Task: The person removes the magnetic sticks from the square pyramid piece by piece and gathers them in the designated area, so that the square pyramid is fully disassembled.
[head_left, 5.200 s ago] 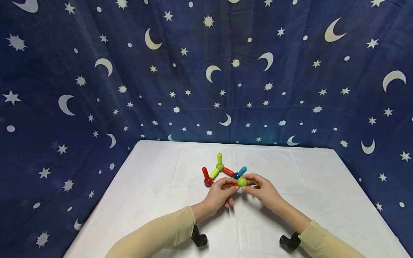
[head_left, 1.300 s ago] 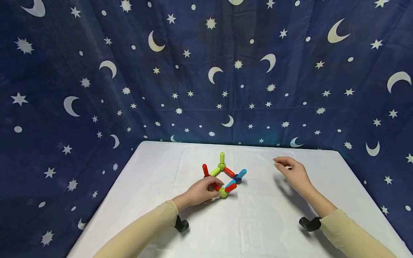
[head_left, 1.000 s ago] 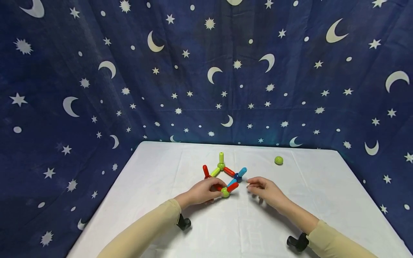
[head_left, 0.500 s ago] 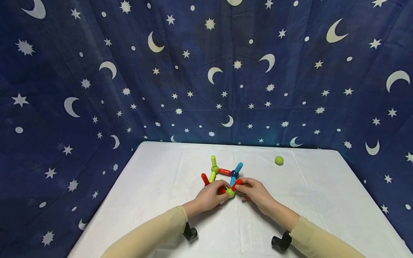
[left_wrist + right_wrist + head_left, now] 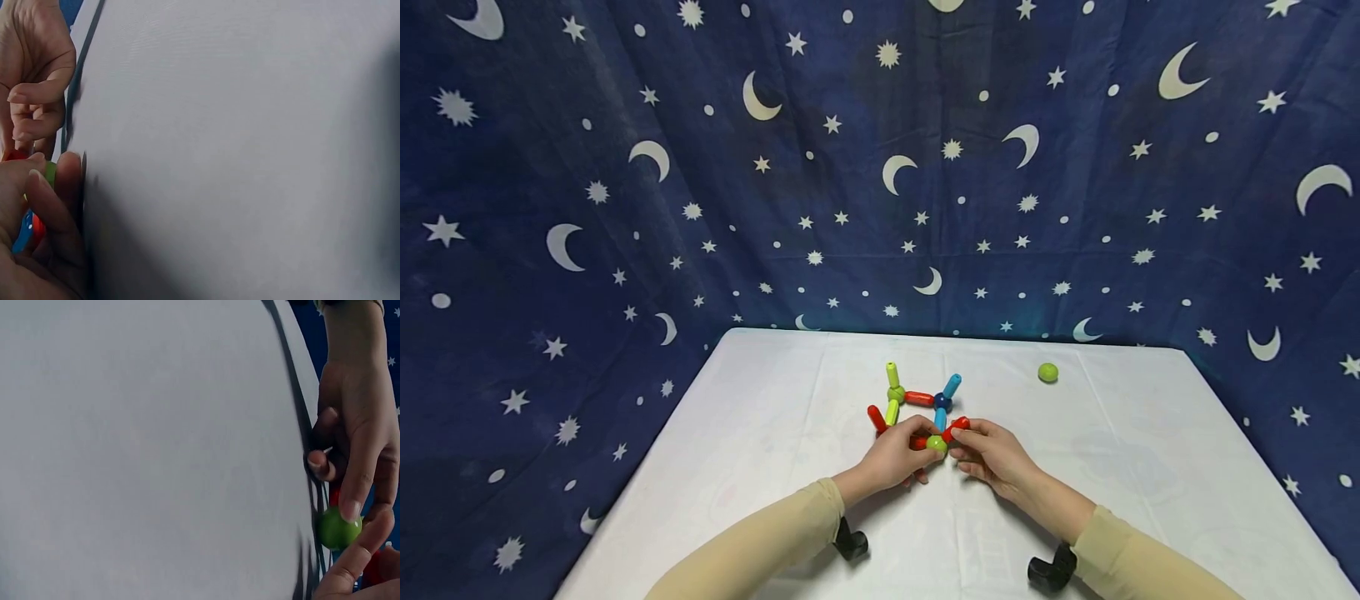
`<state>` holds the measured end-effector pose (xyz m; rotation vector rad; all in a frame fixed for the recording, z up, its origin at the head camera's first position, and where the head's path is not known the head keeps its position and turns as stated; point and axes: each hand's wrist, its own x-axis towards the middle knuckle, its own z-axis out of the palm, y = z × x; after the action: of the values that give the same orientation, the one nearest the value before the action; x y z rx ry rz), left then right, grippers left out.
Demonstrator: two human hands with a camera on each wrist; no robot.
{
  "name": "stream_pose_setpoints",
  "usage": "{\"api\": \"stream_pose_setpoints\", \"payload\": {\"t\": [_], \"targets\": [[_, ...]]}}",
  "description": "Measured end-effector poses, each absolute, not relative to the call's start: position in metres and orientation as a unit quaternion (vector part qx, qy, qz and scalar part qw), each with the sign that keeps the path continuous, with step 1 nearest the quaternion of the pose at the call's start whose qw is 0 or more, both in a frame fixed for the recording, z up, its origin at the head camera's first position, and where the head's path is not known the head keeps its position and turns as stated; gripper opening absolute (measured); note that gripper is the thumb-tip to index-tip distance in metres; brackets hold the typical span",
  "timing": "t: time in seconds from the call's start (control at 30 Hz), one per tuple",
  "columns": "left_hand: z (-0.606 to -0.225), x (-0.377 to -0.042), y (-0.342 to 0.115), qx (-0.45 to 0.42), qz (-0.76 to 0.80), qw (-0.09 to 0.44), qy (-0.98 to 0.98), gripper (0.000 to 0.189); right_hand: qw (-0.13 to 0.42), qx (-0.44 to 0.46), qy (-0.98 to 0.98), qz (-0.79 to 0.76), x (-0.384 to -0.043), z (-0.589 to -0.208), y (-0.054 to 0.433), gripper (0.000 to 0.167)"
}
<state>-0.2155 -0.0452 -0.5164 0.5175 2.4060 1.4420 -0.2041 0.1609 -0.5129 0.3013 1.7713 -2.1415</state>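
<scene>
A ball-and-rod building frame stands on the table: a lime ball (image 5: 896, 395) at the back carries an upright lime rod (image 5: 892, 374), and a red rod (image 5: 919, 399) links it to a navy ball (image 5: 942, 402) bearing blue rods (image 5: 952, 386). My left hand (image 5: 887, 457) grips the near green ball (image 5: 936, 444), its thumb on the ball in the right wrist view. My right hand (image 5: 1000, 457) pinches a red rod (image 5: 957, 428) that sticks out from that ball. The left hand covers the near left corner, where another red rod (image 5: 877, 418) rises.
A loose green ball (image 5: 1048, 372) lies at the back right of the white table (image 5: 775, 392). Behind hangs a dark blue curtain (image 5: 850, 183) with stars and moons. Black pieces (image 5: 1051, 571) hang under both sleeves.
The right hand has let go of a green ball at the back right, come back and pinched the red rod. The frame has turned a little on the table.
</scene>
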Motion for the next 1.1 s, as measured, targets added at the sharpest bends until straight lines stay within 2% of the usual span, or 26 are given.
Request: {"api": "stream_pose_setpoints", "payload": {"t": [0.17, 0.37, 0.57, 1.1], "targets": [[-0.518, -0.214, -0.044, 0.173, 0.505, 0.131, 0.835, 0.03, 0.158, 0.122, 0.613, -0.764, -0.202, -0.514, 0.157, 0.039], [-0.518, -0.216, -0.041, 0.152, 0.509, 0.124, 0.838, 0.03, 0.116, 0.129, 0.618, -0.767, -0.204, -0.517, 0.149, 0.048], [-0.519, -0.218, -0.04, 0.148, 0.524, 0.129, 0.829, 0.032, 0.089, 0.123, 0.628, -0.763, -0.207, -0.519, 0.146, 0.044], [-0.519, -0.217, -0.04, 0.139, 0.525, 0.146, 0.827, 0.028, 0.09, 0.11, 0.652, -0.745, -0.206, -0.523, 0.146, 0.045]]}}
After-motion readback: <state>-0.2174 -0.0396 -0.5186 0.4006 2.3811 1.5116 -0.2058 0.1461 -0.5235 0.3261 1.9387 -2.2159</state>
